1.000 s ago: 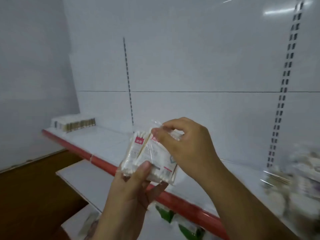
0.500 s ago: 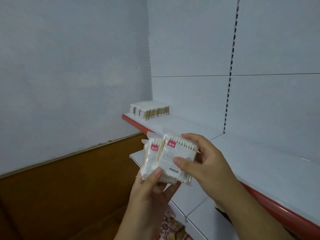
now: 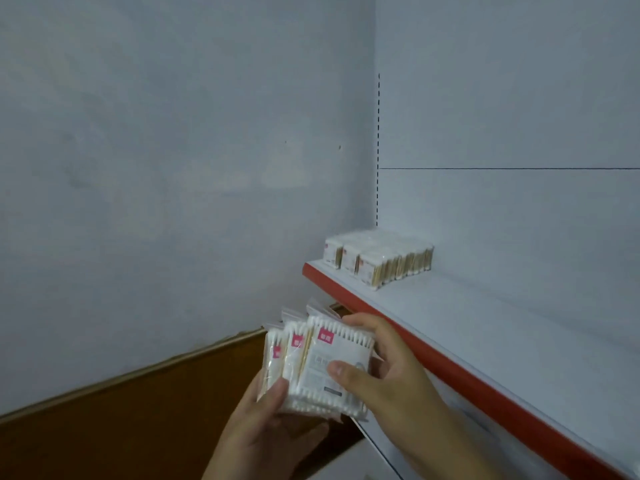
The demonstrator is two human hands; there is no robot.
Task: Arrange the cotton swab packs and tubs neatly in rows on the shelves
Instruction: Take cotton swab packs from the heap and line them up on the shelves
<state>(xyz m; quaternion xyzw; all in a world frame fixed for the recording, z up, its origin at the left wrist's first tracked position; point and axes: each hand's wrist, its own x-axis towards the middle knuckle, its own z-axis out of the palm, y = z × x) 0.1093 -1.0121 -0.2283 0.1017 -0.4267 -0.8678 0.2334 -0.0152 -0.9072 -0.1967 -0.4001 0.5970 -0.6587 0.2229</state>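
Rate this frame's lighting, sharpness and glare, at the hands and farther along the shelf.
Head view: dim, even, bluish light, no glare or hard shadows; the swab packs held in the left hand and right hand are fairly sharp, though their print is unreadable; the stacked packs on the shelf look softer; its red edge runs straight.

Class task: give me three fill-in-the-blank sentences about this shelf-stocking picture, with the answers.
1. The shelf has a ____ front edge.
2. The arranged packs stand ____ the shelf.
3. The left hand and right hand, ____ hands in all, grip the held packs.
Answers: red; on; two.
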